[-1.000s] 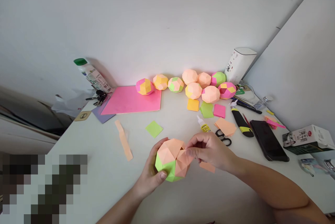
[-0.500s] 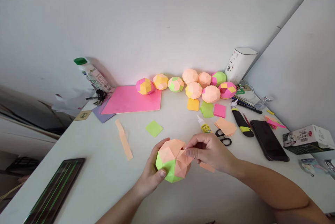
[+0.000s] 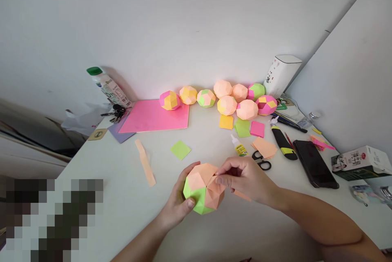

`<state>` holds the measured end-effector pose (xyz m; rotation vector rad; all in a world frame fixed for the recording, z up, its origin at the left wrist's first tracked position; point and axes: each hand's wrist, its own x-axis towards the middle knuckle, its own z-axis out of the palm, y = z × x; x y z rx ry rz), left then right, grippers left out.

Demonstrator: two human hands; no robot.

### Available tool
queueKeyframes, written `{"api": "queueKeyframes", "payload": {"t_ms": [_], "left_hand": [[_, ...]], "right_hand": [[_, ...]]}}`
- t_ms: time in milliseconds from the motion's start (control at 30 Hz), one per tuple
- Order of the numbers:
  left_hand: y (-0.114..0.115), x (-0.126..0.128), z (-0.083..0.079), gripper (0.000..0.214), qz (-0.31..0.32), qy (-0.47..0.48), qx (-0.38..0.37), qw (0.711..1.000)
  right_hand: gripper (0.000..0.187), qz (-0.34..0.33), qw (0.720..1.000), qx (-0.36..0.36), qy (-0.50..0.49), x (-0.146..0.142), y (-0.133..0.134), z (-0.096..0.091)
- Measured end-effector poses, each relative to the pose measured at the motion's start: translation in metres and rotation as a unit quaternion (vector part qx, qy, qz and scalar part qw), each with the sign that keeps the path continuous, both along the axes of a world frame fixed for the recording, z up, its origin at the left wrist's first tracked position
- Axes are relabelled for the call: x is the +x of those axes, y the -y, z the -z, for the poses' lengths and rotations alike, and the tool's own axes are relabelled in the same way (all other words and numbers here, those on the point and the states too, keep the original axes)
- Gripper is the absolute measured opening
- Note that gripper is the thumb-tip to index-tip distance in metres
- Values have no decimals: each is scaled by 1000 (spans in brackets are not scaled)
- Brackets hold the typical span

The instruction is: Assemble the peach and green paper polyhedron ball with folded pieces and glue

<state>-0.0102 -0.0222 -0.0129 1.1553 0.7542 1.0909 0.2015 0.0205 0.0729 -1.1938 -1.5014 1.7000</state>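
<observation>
A faceted paper ball in peach and light green is held just above the white desk. My left hand grips it from the left, thumb on the green side and fingers behind. With thumb and forefinger, my right hand pinches a peach paper flap at the ball's upper right. A narrow slit shows beside the flap. Partly hidden under the right hand lies a peach paper piece. Beyond the hands are a light green paper square and a small yellow glue bottle.
Several finished paper balls line the wall, one on a pink board. To the right lie scissors, peach sheets, a box cutter and a phone. A peach strip lies left.
The slit beside the pinched flap looks narrower. The ball has shifted very slightly to the right and down in view; both hands keep their hold.
</observation>
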Motion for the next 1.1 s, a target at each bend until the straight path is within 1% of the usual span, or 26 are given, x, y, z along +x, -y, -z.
{"api": "queueKeyframes", "payload": {"t_ms": [133,200,300,400,500,667,800,967,1100], "left_hand": [[1,-1,0,79,2,-1,0,1000],[2,-1,0,87,7,-8,-9,1000],[3,0,1,98,4,-43,-4,999],[3,1,1,98,-13,-91,16,996],[2,2,0,93,-21,-124,32,992],[0,3,-2,83,-9,-142,37,989],[-1,5,-1,82,-13,-146,30,989],[-1,7,-3,80,-38,-176,10,984],[-2,7,-4,81,-46,-200,-10,979]], "right_hand": [[21,10,1000,9,0,0,1,-1],[18,8,1000,25,10,1,1,-2],[14,1,998,54,28,2,1,-3],[10,-8,994,93,50,1,1,-2],[1,-20,987,137,76,-1,2,1],[9,-24,978,190,89,-4,3,6],[11,-22,970,224,87,-5,3,10],[11,-27,970,220,102,-5,2,13],[11,-23,971,221,94,-7,0,15]]}}
